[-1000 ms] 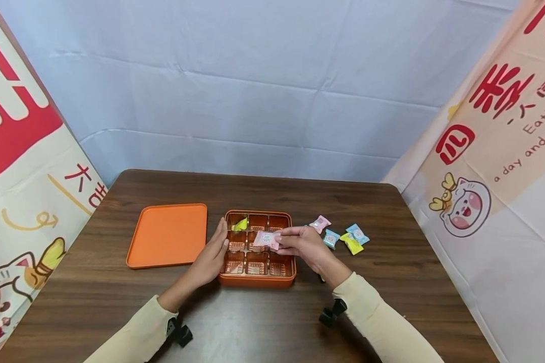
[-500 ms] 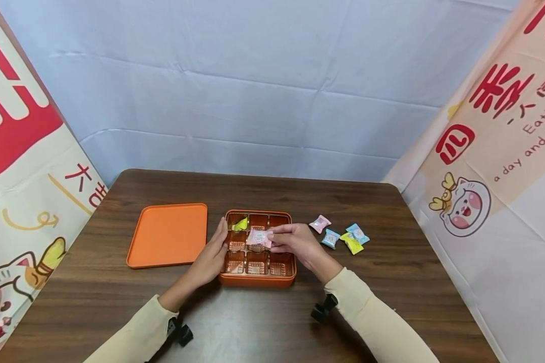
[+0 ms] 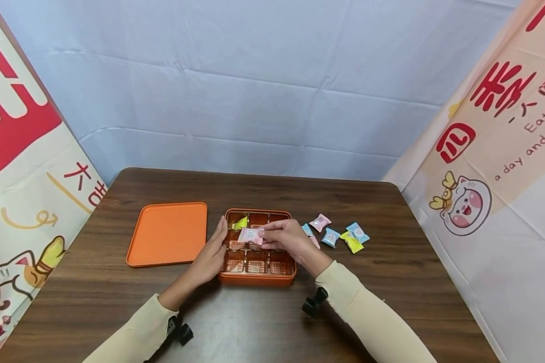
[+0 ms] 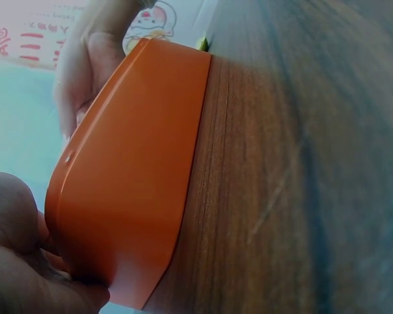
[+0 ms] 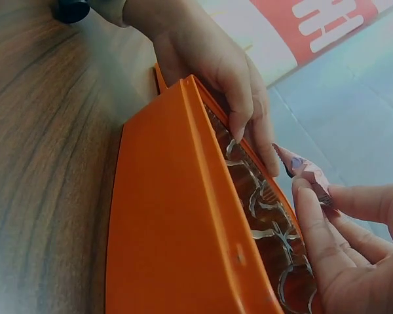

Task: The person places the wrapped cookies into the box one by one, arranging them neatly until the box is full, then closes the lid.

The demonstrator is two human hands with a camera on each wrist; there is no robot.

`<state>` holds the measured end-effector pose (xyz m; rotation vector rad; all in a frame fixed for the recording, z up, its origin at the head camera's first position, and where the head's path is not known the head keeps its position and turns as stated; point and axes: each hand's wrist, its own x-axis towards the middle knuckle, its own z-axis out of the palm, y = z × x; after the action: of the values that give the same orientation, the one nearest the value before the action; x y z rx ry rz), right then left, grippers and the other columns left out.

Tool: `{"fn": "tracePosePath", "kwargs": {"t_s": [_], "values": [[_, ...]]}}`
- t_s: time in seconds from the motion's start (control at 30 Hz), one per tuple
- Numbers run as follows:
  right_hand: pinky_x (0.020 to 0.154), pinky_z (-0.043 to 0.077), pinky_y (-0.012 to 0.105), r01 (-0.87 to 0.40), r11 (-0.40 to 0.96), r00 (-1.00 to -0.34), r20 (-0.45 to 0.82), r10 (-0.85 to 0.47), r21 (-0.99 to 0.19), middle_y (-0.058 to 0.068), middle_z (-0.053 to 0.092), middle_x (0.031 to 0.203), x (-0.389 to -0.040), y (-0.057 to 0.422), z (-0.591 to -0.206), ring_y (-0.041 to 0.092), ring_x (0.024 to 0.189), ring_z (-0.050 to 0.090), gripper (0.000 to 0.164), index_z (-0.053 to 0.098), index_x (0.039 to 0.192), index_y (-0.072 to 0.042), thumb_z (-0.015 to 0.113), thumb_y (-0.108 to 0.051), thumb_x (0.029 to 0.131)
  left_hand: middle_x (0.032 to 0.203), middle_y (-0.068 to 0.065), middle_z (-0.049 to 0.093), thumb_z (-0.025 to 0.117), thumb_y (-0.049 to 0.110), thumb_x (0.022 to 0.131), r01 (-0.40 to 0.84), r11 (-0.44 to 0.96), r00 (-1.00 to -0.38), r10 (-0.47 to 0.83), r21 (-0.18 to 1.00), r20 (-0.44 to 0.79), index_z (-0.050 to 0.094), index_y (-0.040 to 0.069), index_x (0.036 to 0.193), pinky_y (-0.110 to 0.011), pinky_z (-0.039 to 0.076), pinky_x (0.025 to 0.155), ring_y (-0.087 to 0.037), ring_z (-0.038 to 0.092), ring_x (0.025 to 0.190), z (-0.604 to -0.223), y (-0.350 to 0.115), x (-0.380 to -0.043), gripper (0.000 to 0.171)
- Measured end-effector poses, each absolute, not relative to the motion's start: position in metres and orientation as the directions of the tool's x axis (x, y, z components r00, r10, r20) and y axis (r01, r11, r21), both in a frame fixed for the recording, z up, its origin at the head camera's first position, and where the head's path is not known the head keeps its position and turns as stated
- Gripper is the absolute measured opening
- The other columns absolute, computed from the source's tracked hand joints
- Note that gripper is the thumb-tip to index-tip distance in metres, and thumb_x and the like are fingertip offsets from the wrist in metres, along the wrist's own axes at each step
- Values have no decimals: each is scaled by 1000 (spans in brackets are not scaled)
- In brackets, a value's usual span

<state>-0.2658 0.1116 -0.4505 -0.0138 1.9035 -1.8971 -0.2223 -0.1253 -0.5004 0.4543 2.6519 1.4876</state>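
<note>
My right hand pinches a pink wrapped candy between thumb and fingers, over the left and middle part of an orange box. Clear dividers split the box into several compartments, and a yellow wrapped candy lies in the back left one. Along the box's left side rests my left hand, fingers straight against the wall. In the right wrist view, the pinched candy is above the rim of the box. From the left wrist, the box wall hides the compartments.
An orange lid lies flat left of the box. To the right are loose wrapped candies: a pink one, a blue one, a yellow one against another blue one, and more beside my right hand.
My right hand has moved left across the box, carrying the pink candy toward the left compartments. Candies it had covered on the table now show. The left hand has stayed in place.
</note>
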Motion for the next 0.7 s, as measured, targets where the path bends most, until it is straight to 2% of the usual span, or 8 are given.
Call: {"fn": "tracePosePath", "kwargs": {"t_s": [0.37, 0.7], "values": [[72, 61, 32, 320, 46, -896, -318, -312, -946, 13, 74, 93, -271, 103, -456, 17, 70, 73, 27, 68, 118, 12, 70, 0, 94, 168, -8, -7, 36, 0, 106, 234, 495, -953, 285, 837, 98, 8, -2, 160, -53, 11, 122, -30, 3, 155, -499, -125, -223, 61], [74, 61, 34, 289, 89, -896, -302, -325, -953, 16, 74, 98, -273, 96, -458, 17, 71, 73, 26, 69, 117, 12, 70, 0, 94, 168, -7, -8, 35, -1, 105, 239, 483, -952, 289, 843, 104, 8, -3, 160, -53, 11, 122, -29, 2, 155, -501, -126, -223, 61]]}}
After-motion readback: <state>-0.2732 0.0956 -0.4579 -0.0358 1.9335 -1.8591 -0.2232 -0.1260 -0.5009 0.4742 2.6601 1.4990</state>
